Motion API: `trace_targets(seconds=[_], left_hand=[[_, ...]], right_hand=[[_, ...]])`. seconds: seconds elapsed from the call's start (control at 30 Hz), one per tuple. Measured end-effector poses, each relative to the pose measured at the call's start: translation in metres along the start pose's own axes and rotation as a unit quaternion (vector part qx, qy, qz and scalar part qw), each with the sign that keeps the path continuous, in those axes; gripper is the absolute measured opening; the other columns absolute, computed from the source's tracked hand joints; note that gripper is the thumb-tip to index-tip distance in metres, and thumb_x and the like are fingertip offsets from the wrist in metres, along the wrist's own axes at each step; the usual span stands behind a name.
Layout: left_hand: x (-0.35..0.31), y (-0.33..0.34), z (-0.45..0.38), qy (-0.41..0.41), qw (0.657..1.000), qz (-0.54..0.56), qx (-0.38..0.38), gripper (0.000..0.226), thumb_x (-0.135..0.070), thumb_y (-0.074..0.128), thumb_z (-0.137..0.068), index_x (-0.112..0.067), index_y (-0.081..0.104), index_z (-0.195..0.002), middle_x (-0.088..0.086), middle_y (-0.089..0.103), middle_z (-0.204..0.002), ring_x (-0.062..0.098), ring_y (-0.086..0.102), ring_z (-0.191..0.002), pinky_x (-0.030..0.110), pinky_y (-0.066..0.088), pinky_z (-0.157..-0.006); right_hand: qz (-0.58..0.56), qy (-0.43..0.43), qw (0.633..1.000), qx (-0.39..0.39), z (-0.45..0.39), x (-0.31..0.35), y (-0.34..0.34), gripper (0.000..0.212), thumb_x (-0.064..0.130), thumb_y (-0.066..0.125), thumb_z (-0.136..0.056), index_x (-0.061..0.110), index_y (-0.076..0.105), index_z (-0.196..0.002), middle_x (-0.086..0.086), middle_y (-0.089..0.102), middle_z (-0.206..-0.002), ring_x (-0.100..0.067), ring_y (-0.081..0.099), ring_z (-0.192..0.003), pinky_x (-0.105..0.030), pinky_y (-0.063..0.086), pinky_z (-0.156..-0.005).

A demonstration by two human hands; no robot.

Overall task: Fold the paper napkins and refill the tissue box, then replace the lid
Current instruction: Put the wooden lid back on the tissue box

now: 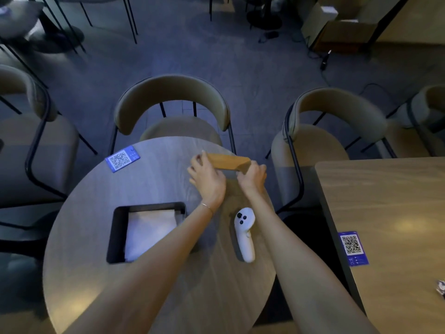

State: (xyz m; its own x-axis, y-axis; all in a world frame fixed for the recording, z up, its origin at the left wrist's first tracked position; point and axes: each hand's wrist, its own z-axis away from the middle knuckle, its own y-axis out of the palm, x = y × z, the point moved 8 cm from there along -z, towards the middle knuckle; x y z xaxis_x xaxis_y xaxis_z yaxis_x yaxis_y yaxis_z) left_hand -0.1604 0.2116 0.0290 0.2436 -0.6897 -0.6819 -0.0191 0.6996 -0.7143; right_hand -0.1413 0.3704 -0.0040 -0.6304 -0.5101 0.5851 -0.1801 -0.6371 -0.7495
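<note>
Wooden lid point(228, 163) sat tilted between both hands, gripped at its ends: left hand point(207, 178) and right hand point(252, 175) closed on it. It looked rigid, light, smooth. Tissue box point(115, 235), napkins point(150, 233) inside, lay below-left of them.

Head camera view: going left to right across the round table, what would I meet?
Blue QR card → black tissue box holding white napkins → wooden lid gripped by both hands → white controller.
</note>
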Motion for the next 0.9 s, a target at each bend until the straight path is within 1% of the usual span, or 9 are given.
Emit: trace_targets(seconds=[0.13, 0.23, 0.3, 0.4, 0.47, 0.53, 0.63, 0.77, 0.9], left_hand=[[-0.013, -0.059, -0.017, 0.077, 0.996, -0.017, -0.037, 0.069, -0.002, 0.052, -0.085, -0.017, 0.026, -0.147, 0.013, 0.035, -0.140, 0.033, 0.035, -0.122, 0.041, 0.034, -0.101], [0.014, -0.109, -0.012, 0.104, 0.994, -0.013, -0.032, 0.065, -0.004, 0.054, -0.083, -0.019, 0.035, -0.143, 0.013, 0.036, -0.140, 0.035, 0.035, -0.121, 0.039, 0.036, -0.098], [0.044, -0.133, -0.002, 0.114, 0.993, -0.022, -0.019, 0.059, -0.007, 0.056, -0.083, -0.018, 0.040, -0.139, 0.012, 0.038, -0.140, 0.036, 0.035, -0.121, 0.038, 0.036, -0.096], [0.091, -0.150, 0.018, 0.101, 0.994, -0.041, 0.010, 0.057, -0.013, 0.059, -0.084, -0.015, 0.042, -0.139, 0.012, 0.042, -0.138, 0.034, 0.037, -0.121, 0.037, 0.036, -0.097], [0.106, -0.140, 0.024, 0.090, 0.995, -0.031, 0.036, 0.056, -0.011, 0.059, -0.083, -0.012, 0.045, -0.137, 0.013, 0.043, -0.135, 0.033, 0.040, -0.121, 0.038, 0.036, -0.099], [0.147, -0.177, 0.041, 0.096, 0.995, -0.004, 0.032, 0.056, -0.007, 0.060, -0.083, -0.010, 0.045, -0.137, 0.014, 0.043, -0.133, 0.031, 0.042, -0.122, 0.035, 0.036, -0.102], [0.152, -0.159, 0.043, 0.113, 0.992, 0.010, 0.059, 0.056, -0.007, 0.059, -0.084, -0.007, 0.043, -0.138, 0.011, 0.040, -0.135, 0.026, 0.043, -0.125, 0.029, 0.036, -0.103], [0.160, -0.154, 0.049, 0.125, 0.991, -0.003, 0.045, 0.055, -0.011, 0.057, -0.085, -0.007, 0.043, -0.138, 0.009, 0.042, -0.138, 0.025, 0.040, -0.128, 0.032, 0.033, -0.108], [0.170, -0.153, 0.046, 0.122, 0.991, 0.014, 0.052, 0.057, -0.012, 0.055, -0.089, -0.007, 0.037, -0.143, 0.008, 0.037, -0.145, 0.022, 0.036, -0.134, 0.031, 0.030, -0.112]], right_hand=[[0.033, -0.113, 0.993, 0.014, 0.029, 0.057, -0.016, 0.063, 0.011, 0.060, -0.089, 0.009, 0.033, -0.146, -0.020, 0.040, -0.131, -0.036, 0.047, -0.118, -0.037, 0.043, -0.092], [0.068, -0.180, 0.981, 0.035, 0.067, 0.090, -0.010, 0.064, 0.016, 0.062, -0.088, 0.015, 0.035, -0.146, -0.017, 0.038, -0.131, -0.036, 0.049, -0.117, -0.036, 0.044, -0.090], [0.092, -0.200, 0.974, 0.048, 0.097, 0.101, 0.001, 0.062, 0.021, 0.062, -0.088, 0.016, 0.037, -0.145, -0.015, 0.034, -0.138, -0.035, 0.048, -0.121, -0.037, 0.044, -0.094], [0.130, -0.213, 0.964, 0.086, 0.137, 0.100, 0.027, 0.059, 0.022, 0.060, -0.089, 0.013, 0.037, -0.143, -0.013, 0.032, -0.141, -0.032, 0.045, -0.127, -0.041, 0.042, -0.101], [0.144, -0.209, 0.962, 0.099, 0.145, 0.087, 0.036, 0.056, 0.021, 0.058, -0.090, 0.011, 0.038, -0.141, -0.011, 0.035, -0.140, -0.030, 0.044, -0.128, -0.042, 0.042, -0.101], [0.165, -0.234, 0.952, 0.110, 0.196, 0.101, 0.065, 0.054, 0.022, 0.056, -0.091, 0.011, 0.038, -0.141, -0.010, 0.036, -0.141, -0.028, 0.042, -0.130, -0.041, 0.041, -0.102], [0.191, -0.221, 0.952, 0.091, 0.196, 0.090, 0.069, 0.056, 0.023, 0.056, -0.092, 0.011, 0.036, -0.143, -0.009, 0.036, -0.146, -0.028, 0.037, -0.134, -0.038, 0.037, -0.105], [0.209, -0.221, 0.950, 0.074, 0.199, 0.089, 0.072, 0.056, 0.021, 0.055, -0.092, 0.013, 0.036, -0.143, -0.008, 0.040, -0.143, -0.026, 0.040, -0.131, -0.037, 0.041, -0.101], [0.208, -0.218, 0.950, 0.079, 0.202, 0.092, 0.075, 0.055, 0.020, 0.056, -0.092, 0.011, 0.036, -0.143, -0.009, 0.039, -0.145, -0.026, 0.041, -0.132, -0.038, 0.041, -0.104]])
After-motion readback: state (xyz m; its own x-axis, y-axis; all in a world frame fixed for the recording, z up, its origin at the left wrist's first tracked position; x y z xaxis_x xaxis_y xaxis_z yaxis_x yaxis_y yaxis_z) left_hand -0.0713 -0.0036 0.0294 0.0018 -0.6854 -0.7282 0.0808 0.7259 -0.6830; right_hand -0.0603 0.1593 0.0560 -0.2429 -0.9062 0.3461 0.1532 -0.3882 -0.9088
